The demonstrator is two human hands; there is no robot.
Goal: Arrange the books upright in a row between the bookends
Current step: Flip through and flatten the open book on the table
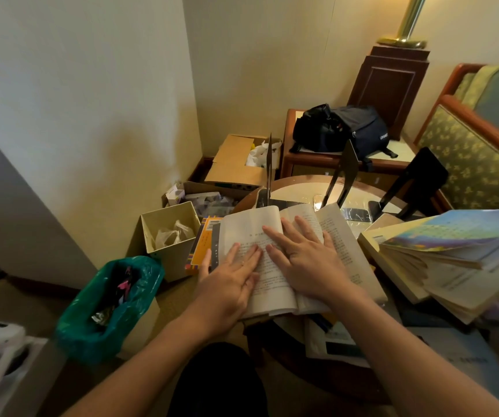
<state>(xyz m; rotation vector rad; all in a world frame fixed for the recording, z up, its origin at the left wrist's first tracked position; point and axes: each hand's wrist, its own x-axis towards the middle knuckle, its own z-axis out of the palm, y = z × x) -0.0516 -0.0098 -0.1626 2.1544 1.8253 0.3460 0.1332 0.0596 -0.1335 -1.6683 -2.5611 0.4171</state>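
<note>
An open book (344, 242) with printed pages lies flat on the round table (299, 183) in front of me. My left hand (230, 281) presses flat on its left page, fingers straight. On the middle of the book, across the gutter, my right hand (299, 260) rests with fingers spread. An orange book (201, 248) lies under the open book's left edge. Behind the book stand three dark metal bookends: one (269, 173) seen edge-on, another (343, 176) in the middle, and a black one (416, 179) at the right. A messy stack of books (452, 260) lies at the right.
A beige bin (167, 236) and a green-lined bin (110, 302) stand on the floor left of the table. Cardboard boxes (236, 164) sit in the corner. A dark backpack (341, 127) lies on a side table, with an armchair (476, 145) at the right.
</note>
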